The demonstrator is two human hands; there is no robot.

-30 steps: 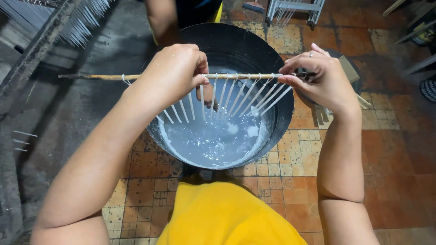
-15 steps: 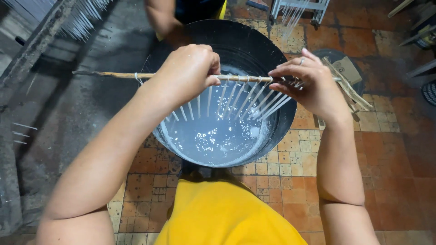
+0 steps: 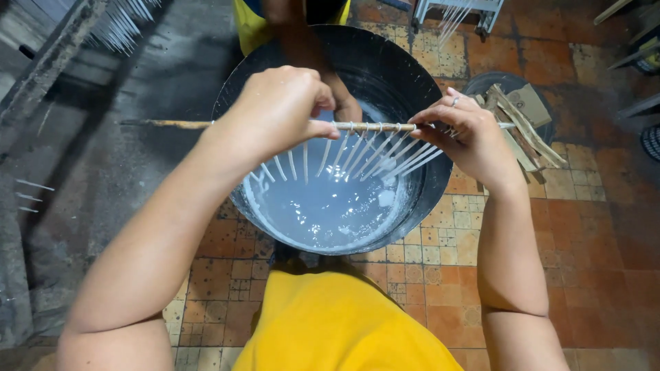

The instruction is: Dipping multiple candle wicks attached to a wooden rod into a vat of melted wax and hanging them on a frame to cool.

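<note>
The person's left hand (image 3: 275,110) is closed tight around a long thin wooden stick (image 3: 364,126) and holds it flat over a big round black metal tub (image 3: 405,75). The right hand (image 3: 467,134) pinches the other end of the same stick with its fingertips, and the other fingers are a bit spread. A row of thin white candle strings (image 3: 364,152) is tied to the stick and hangs down between the two hands. Their tips are just above a pool of pale bluish-white wax (image 3: 323,206) in the bottom of the tub. The tub sits on a floor of small orange tiles (image 3: 591,227). On the far side, another person's hand (image 3: 347,106) reaches into the tub. To the right of the tub is a small dark bowl with wooden scraps (image 3: 526,117) piled on it. Far left, more thin white sticks (image 3: 120,27) hang from a dark rack. The person wears a yellow shirt (image 3: 337,323).
</note>
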